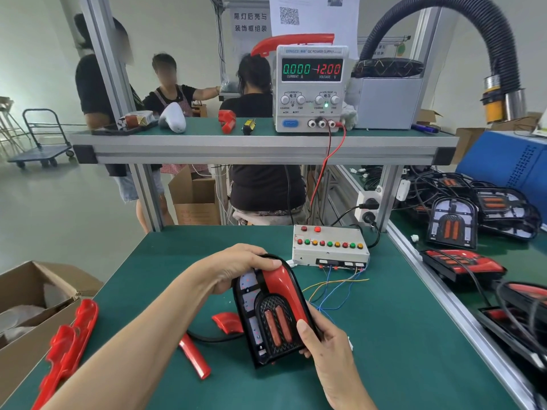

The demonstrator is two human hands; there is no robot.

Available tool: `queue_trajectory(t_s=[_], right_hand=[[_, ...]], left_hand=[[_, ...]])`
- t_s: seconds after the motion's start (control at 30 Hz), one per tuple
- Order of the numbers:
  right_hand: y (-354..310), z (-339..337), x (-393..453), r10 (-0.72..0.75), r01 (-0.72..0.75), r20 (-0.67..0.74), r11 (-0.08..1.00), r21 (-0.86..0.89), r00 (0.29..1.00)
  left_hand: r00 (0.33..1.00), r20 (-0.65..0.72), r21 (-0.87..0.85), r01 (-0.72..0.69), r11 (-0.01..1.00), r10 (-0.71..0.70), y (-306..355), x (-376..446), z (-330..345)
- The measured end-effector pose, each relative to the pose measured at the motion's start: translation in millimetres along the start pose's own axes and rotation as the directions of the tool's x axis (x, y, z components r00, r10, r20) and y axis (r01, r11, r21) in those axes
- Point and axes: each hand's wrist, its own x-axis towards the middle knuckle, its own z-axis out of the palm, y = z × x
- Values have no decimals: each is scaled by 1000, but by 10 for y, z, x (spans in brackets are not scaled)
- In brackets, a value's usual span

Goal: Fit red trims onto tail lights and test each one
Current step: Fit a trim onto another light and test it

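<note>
I hold a black tail light (268,318) upright over the green table (399,335). A glossy red trim (281,287) lies along its right side, curving over the top. My left hand (236,267) grips the lamp's top edge, thumb pressing on the trim. My right hand (322,338) grips the lower right edge, thumb on the front. Loose red trims lie beside the lamp: a small curved piece (228,321), a strip (195,356) and a stack (71,347) at the left. The lamp's black cable (207,338) trails out to the left beneath it.
A white test box (330,247) with coloured buttons and loose wires stands behind the lamp. The power supply (310,87) on the shelf reads 0.000 A, 12.00 V. Several tail lights (453,223) pile at the right. A cardboard box (26,306) sits left. People work beyond the bench.
</note>
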Motion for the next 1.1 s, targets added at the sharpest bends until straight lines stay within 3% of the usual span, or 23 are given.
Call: queue_trajectory(t_s=[0.53,0.73,1.1], right_hand=[[7,-2,3,20,-21,-32,1000,-18,999],[-7,15,3,18,-17,-43,1000,21,999],[13,24,-6,23,-21,-55,999,41,998]], left_hand=[[995,-61,-37,-85,996,82,-82,25,69],[998,51,-105,-35,994,40,-65,-26,-42],[986,-50,15,-159,987,159,-112,34,27]])
